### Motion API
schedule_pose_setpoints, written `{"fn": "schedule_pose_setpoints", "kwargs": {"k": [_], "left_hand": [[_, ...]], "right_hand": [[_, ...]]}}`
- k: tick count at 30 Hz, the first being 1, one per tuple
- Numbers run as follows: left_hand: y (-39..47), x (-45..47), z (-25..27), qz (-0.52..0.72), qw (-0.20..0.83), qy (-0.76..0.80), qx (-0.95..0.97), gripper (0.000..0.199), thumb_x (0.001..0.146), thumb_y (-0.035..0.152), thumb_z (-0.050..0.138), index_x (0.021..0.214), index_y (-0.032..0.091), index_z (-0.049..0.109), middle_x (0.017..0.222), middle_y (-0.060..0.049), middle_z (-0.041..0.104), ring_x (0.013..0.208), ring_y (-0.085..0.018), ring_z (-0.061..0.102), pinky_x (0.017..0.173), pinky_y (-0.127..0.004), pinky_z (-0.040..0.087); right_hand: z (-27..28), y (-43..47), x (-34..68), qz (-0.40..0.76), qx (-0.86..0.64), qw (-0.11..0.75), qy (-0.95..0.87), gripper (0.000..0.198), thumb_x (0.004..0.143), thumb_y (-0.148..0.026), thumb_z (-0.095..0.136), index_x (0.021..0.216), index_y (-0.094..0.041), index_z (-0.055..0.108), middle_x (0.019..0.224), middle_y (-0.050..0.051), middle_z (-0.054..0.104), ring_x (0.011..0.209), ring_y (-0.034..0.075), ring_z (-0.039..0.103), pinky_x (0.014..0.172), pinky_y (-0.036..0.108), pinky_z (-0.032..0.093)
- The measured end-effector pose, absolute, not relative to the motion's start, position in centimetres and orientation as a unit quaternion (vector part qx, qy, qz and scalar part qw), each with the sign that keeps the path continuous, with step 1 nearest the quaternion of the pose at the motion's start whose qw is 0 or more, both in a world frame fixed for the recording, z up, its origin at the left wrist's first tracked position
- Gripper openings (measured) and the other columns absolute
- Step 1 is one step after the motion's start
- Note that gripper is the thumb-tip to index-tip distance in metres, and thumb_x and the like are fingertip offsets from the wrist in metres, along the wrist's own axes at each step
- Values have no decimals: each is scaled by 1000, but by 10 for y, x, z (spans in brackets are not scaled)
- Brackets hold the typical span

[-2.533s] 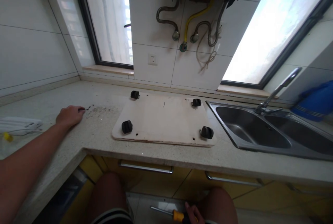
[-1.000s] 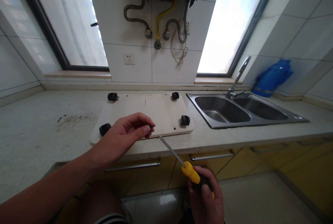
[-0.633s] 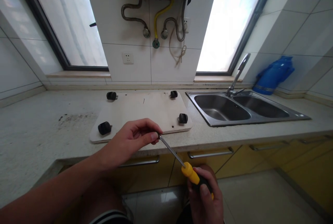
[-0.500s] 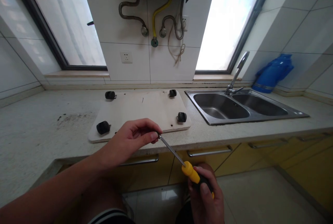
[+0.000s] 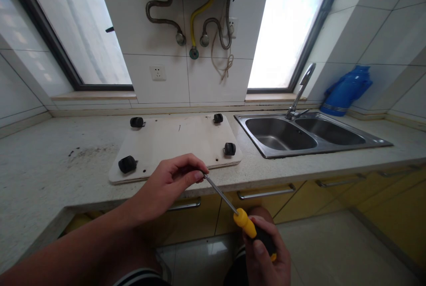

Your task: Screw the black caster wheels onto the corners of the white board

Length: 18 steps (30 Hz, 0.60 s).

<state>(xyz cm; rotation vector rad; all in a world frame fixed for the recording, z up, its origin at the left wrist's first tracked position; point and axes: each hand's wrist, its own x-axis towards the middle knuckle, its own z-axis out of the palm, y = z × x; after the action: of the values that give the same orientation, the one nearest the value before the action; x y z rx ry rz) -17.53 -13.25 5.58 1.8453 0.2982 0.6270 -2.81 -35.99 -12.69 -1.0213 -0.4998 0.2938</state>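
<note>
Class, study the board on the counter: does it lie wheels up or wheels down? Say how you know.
Wheels up: the board lies on the counter, its four black casters showing on its upper face.

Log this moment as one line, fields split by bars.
right hand: grips screwdriver | left hand: pinches small dark piece at screwdriver tip | board: lies on counter beside sink, wheels up

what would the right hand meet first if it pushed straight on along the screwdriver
Probably the left hand: its pinched fingers lie in line with the tip of the screwdriver, though depth leaves exact contact unclear.
</note>
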Motion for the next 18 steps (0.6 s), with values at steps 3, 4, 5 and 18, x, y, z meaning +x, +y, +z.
{"fn": "schedule_pose_setpoints", "kwargs": {"k": [3,4,5,18], "left_hand": [[-133,-174,55,258,547,119,787,13,106,32,73,104,23,82,96,-3,76,90,-16,70,82,-24,59],[-133,-173,54,256,552,115,786,12,106,31,72,104,22,81,95,-3,76,90,-15,70,82,-23,58],[-133,-171,54,255,557,110,783,12,106,30,72,104,22,81,95,-3,76,89,-14,69,82,-22,58],[-134,-149,42,272,588,61,759,11,105,23,75,106,25,86,98,-2,78,92,-13,72,85,-21,59]], "right_hand": [[-128,-360,-25,148,-473,831,-252,29,87,-39,93,113,-29,88,114,10,82,95,23,79,80,30,66],[-130,-361,-24,164,-465,833,-251,28,88,-39,92,113,-30,88,113,10,81,91,22,78,77,29,66],[-131,-361,-23,184,-456,836,-243,28,88,-41,91,114,-30,87,113,9,81,86,20,78,74,28,65],[-115,-356,-35,319,-420,848,-58,52,78,-64,96,110,-27,77,100,5,74,74,14,66,64,23,59]]}}
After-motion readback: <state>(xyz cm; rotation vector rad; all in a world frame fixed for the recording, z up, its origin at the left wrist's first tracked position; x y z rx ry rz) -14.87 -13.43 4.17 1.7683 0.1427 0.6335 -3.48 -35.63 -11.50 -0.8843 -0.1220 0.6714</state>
